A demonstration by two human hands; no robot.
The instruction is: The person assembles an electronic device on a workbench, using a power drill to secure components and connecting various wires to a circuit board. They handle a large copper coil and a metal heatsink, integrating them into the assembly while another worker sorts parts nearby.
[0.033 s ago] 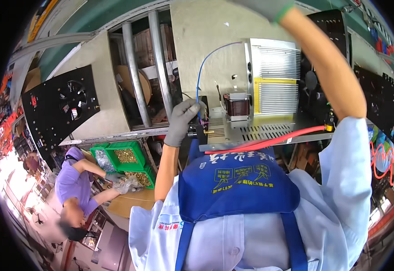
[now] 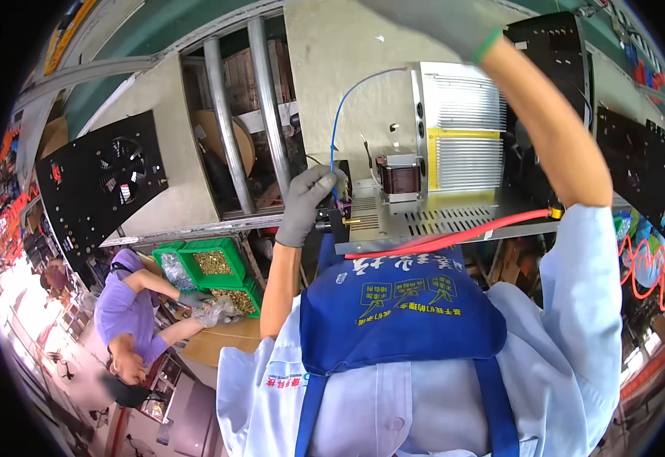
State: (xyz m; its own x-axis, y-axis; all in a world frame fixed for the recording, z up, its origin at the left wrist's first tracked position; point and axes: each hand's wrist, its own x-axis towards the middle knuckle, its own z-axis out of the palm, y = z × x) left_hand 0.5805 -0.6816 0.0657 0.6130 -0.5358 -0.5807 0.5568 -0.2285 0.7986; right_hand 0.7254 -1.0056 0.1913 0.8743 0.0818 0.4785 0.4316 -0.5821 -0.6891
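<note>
We see the silver perforated metal chassis (image 2: pixel 454 217) with its copper-wound transformer block (image 2: pixel 399 179) and ribbed silver heat sink (image 2: pixel 466 137) lying just in front of the blue apron (image 2: pixel 401 312), and our grey-gloved left hand (image 2: pixel 307 206) is closed around the small black part (image 2: pixel 338 221) at the chassis's left edge, beside the thin blue wire (image 2: pixel 341 107). Our grey-gloved right hand (image 2: pixel 443 23) is raised at the top rim, mostly cut off, so we cannot tell its grip. A red hose (image 2: pixel 454 238) runs along the chassis's near edge, while lower left another person in a purple shirt (image 2: pixel 119 308) reaches toward green plastic bins of small brass parts (image 2: pixel 214 263).
</note>
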